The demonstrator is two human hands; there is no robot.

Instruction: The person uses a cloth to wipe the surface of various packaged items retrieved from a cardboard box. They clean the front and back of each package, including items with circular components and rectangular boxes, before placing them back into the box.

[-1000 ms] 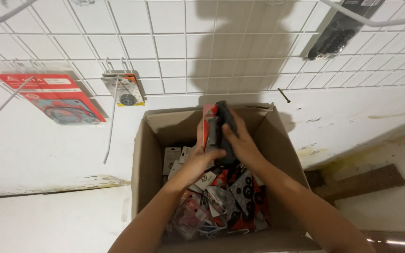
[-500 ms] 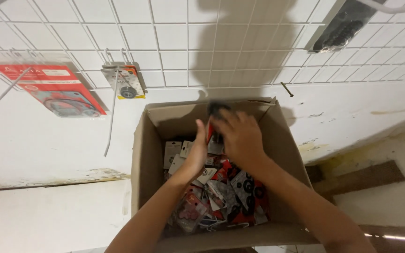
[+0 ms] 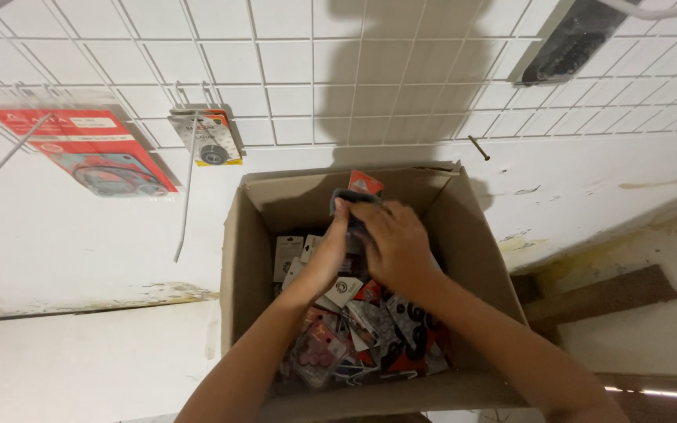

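An open cardboard box [image 3: 254,258] stands against the white wall, filled with several small carded packets [image 3: 370,337] in red, grey and white. Both my hands are inside it near the far wall. My left hand [image 3: 331,252] and my right hand [image 3: 395,247] together grip a dark packet with a red card top [image 3: 362,186], lifted upright above the pile.
A white wire grid panel [image 3: 291,70] covers the wall above. A large red blister pack [image 3: 88,149] and a small packet with a yellow edge [image 3: 207,137] hang on it at left. A dark packet [image 3: 566,39] hangs at top right. A brown wooden strip [image 3: 597,294] lies right of the box.
My hands have shifted slightly toward the far wall of the box while still holding the dark packet. The view has tilted down a little.
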